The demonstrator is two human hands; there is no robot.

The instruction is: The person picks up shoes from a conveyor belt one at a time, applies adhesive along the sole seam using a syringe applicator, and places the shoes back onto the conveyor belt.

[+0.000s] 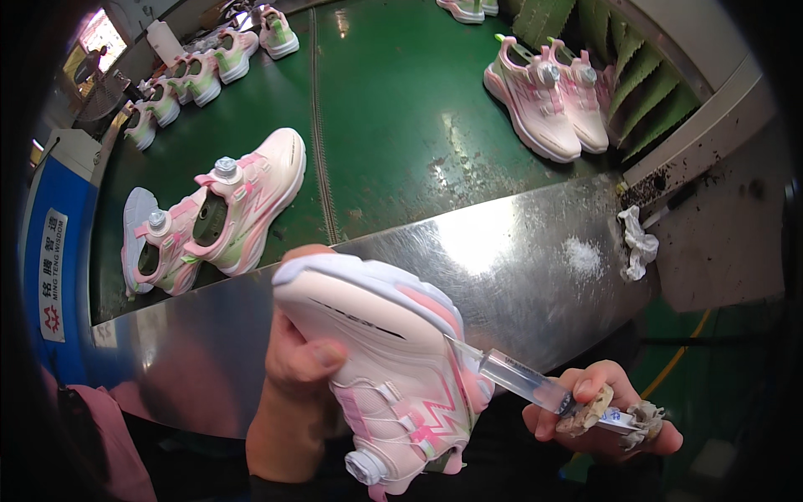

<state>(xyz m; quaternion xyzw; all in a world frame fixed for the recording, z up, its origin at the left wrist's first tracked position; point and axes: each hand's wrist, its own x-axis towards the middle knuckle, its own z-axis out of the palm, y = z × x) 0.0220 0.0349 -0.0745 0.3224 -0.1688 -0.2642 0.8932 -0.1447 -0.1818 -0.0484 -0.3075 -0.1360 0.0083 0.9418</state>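
Observation:
A pink and white sneaker point(385, 335) is tilted on its side in front of me, its white sole edge facing up and away. My left hand point(305, 351) grips it by the toe, thumb pressed on the upper and the other fingers hidden behind. From the right, my right hand point(598, 410) holds a clear syringe point(523, 378) with a dark plunger tip. Its thin needle points at the seam between sole and upper and appears to touch it. Crumpled, dirty wrapping point(595, 410) covers the syringe's finger end, and more surrounds the plunger end.
A bare metal ledge point(401, 243) borders the green conveyor belt point(393, 109). One pair of sneakers point(251, 201) stands at left, another point(544, 100) at far right by green strip curtains point(652, 92). Several more shoes point(201, 79) line the far left. White powder point(584, 255) and crumpled tissue point(638, 243) lie right.

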